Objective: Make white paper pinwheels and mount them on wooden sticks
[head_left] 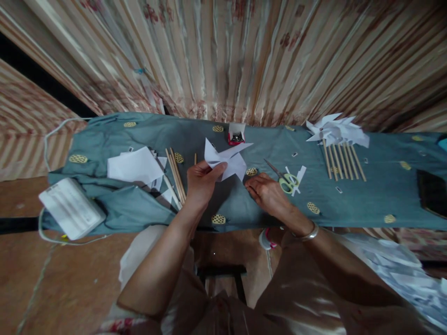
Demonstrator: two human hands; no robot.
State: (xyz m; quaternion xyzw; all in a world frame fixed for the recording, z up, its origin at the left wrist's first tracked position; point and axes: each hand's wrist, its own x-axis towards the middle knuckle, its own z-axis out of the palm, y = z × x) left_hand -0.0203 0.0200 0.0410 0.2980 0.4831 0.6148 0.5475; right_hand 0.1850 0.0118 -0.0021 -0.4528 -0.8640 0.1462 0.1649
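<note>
In the middle of the view, my left hand (202,184) pinches a white paper pinwheel (234,165), thumb on its front near the centre. A thin wooden stick (195,159) shows just above that hand; whether the hand holds it, I cannot tell. My right hand (263,191) is closed beside the pinwheel's lower right tip, fingertips pressed together. What they pinch, if anything, is too small to make out. Behind the pinwheel stands a small open red-and-white box (236,135) with shiny dark bits inside. Scissors with yellow-green handles (287,180) lie right of my right hand.
Finished pinwheels on sticks (340,132) lie in a row at right. White paper sheets (134,165) and loose wooden sticks (176,174) are at left, near a white box-shaped device (71,208) with a cable. Paper strips (301,176) lie by the scissors. A dark object (431,193) sits far right.
</note>
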